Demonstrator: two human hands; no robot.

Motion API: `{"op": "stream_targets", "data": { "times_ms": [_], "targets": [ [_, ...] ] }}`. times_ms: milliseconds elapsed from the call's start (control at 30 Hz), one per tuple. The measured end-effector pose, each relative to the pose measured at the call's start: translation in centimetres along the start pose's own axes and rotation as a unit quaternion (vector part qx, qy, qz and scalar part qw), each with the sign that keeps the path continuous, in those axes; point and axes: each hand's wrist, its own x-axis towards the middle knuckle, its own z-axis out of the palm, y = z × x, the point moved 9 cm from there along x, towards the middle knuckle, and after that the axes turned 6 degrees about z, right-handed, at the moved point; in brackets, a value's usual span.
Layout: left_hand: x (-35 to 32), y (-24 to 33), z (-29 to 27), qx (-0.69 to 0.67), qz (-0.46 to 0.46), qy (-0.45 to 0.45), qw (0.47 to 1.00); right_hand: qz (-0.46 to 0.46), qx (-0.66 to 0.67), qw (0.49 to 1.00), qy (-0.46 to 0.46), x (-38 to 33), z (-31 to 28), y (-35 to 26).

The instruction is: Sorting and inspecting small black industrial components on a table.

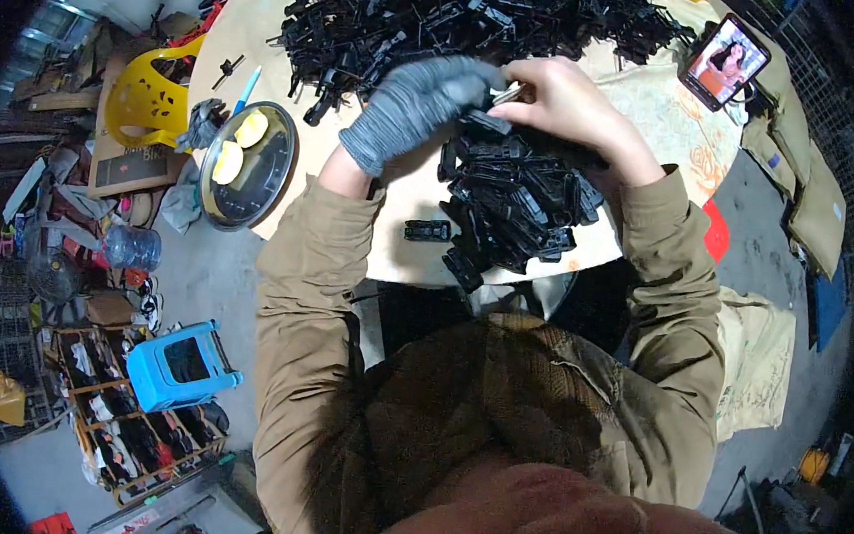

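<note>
The left hand in a grey knit glove and the bare right hand meet over the round tan table, both pinching one small silvery metal piece (long axis toward the right hand); two heaps of black plastic clips flank them, uncountable

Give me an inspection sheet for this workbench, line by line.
Surface: round pale table, mostly covered.
Job's things: big heap of black plastic parts at the far side; smaller pile of black parts near the person; one loose black part.
Clutter: metal plate holding yellow slices; phone propped, screen lit.
Grips: left hand in a grey glove, right hand bare, both pinching a small part.
Cables: nothing seen.
Surroundings: yellow chair, blue stool, shoe rack.
</note>
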Motion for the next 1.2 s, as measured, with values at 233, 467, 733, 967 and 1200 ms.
{"op": "stream_targets", "data": {
  "times_ms": [233,467,733,967,1200],
  "targets": [
    [-0.8,-2.6,-1.2,-0.123,-0.143,0.009,0.982,0.045,-0.108,0.993,0.009,0.6,1.2,0.0],
    [0.3,0.8,-4.5,0.2,0.08,0.116,0.97,0.182,0.108,0.976,0.048,-0.3,-2.0,3.0],
    [0.0,1.6,-0.2,0.041,0.086,0.054,0.994,0.236,0.354,0.905,0.001,-0.8,-1.3,2.6],
    [0.2,0.8,-0.2,0.018,0.058,0.101,0.993,0.106,0.366,0.918,0.113,-1.0,-3.2,0.5],
    [0.1,0.3,0.8,-0.115,-0.001,0.014,0.993,-0.017,0.331,0.942,0.051,-0.7,-3.3,-1.3]
  ]
}}
